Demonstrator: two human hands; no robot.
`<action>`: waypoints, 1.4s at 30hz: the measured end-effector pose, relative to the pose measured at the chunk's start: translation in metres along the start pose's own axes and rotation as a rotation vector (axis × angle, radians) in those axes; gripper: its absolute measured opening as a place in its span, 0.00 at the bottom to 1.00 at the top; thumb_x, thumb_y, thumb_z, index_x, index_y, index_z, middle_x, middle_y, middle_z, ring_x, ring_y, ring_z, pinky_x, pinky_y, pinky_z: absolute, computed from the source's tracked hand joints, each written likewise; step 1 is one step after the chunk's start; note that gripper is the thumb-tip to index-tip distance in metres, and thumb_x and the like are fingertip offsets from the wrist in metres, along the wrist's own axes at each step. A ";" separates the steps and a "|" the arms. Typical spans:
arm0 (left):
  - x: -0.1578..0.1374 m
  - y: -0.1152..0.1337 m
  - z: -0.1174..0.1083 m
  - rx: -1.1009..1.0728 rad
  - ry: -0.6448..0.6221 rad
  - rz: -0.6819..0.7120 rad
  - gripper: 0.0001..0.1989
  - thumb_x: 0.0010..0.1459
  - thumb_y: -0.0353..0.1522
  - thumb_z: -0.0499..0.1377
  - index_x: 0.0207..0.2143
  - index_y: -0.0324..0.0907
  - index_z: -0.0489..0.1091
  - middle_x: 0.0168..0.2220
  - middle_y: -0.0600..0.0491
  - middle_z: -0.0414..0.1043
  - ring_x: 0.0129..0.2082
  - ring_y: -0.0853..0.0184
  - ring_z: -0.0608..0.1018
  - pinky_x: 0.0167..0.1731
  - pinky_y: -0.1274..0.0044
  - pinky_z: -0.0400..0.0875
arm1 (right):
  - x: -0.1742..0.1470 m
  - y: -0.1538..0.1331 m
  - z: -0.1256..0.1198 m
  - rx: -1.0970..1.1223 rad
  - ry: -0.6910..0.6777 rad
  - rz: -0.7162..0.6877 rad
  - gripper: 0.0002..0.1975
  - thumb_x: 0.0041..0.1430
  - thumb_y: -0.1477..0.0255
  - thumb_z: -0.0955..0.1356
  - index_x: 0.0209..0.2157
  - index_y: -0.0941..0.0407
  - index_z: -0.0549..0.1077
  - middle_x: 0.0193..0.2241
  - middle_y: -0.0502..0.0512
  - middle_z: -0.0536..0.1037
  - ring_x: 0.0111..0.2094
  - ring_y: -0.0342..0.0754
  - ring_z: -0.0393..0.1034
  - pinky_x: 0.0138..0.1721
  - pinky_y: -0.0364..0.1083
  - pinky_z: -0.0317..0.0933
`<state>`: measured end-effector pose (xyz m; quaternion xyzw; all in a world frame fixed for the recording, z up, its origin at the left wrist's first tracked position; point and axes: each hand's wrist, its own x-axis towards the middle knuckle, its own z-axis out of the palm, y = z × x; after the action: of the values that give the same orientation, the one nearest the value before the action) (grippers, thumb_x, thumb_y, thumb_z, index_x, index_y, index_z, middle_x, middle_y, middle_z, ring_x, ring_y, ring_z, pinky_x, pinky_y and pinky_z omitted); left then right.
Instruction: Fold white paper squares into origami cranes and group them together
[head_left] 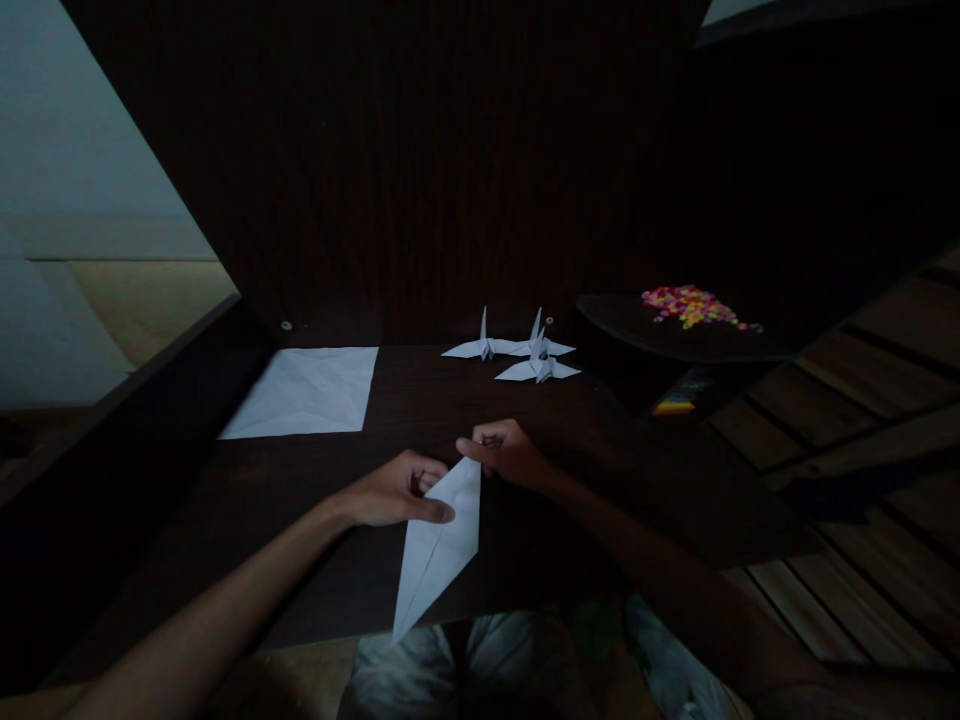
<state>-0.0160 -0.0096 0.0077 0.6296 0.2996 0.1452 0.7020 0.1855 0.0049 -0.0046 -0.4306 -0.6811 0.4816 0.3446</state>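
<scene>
At the left, a white sheet (304, 395) lies flat on the dark board (409, 400), with creases over it. Next comes the left hand (405, 490), half closed: its thumb presses on the face of the folded paper (444, 540), the fingers curl at its edge. This paper is a long kite shape, in front of the person, its lower point over the board's front edge. The right hand (506, 450) is nearly closed and pinches the upper point. For a clean fold, I think the left thumb should keep the middle seam together while the right fingertips make the point sharp. Farther right stand three paper birds (541, 370), then small colourful pieces (686, 303).
</scene>
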 end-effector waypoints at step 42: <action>0.007 -0.009 -0.011 0.028 0.726 0.234 0.16 0.47 0.37 0.67 0.37 0.38 0.75 0.30 0.51 0.78 0.29 0.65 0.78 0.29 0.77 0.71 | 0.002 0.008 0.008 0.422 0.074 -0.041 0.12 0.48 0.66 0.71 0.31 0.58 0.69 0.22 0.46 0.71 0.17 0.40 0.67 0.15 0.39 0.61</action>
<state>-0.0183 0.0019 -0.0027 0.5769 0.4567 0.4338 0.5201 0.1798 0.0055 -0.0144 -0.3525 -0.5607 0.5903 0.4614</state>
